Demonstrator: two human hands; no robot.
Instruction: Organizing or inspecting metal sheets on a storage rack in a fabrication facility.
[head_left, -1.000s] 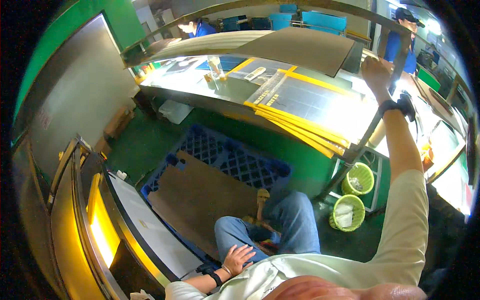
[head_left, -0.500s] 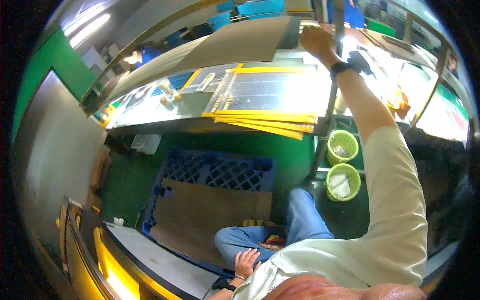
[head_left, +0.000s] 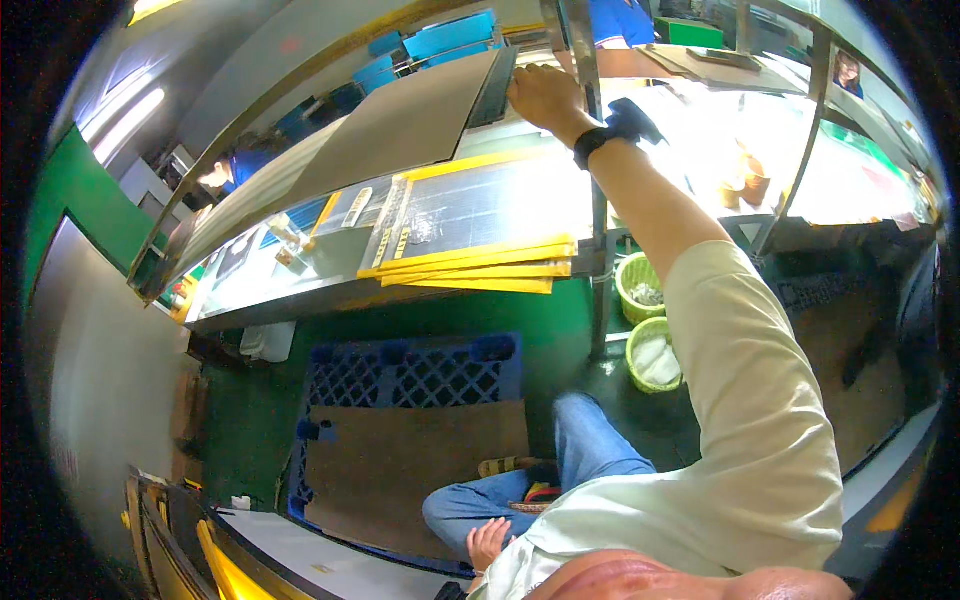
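My right hand (head_left: pixel 548 97) reaches far forward to the raised shelf, with a dark band on its wrist. Its fingers are curled beside the right edge of a dark grey sheet (head_left: pixel 494 92); whatever they grip, if anything, is hidden. A large brown board (head_left: pixel 395 125) lies flat on the shelf, to the left of that sheet. Down at my lap, my left hand (head_left: pixel 487 543) rests on my jeans with its fingers stretched out, holding nothing.
Below the shelf, yellow-edged grey sheets (head_left: pixel 470 205) lie stacked on a lit table, overhanging its front edge. A metal post (head_left: pixel 598 215) stands right of them. Two green baskets (head_left: pixel 655 358) sit low at right. A blue pallet (head_left: pixel 405 375) bears a brown board near my legs.
The whole view has shifted, so the shelf and table sit further left. My right hand stays by the dark sheet's edge, and my left hand remains on my lap.
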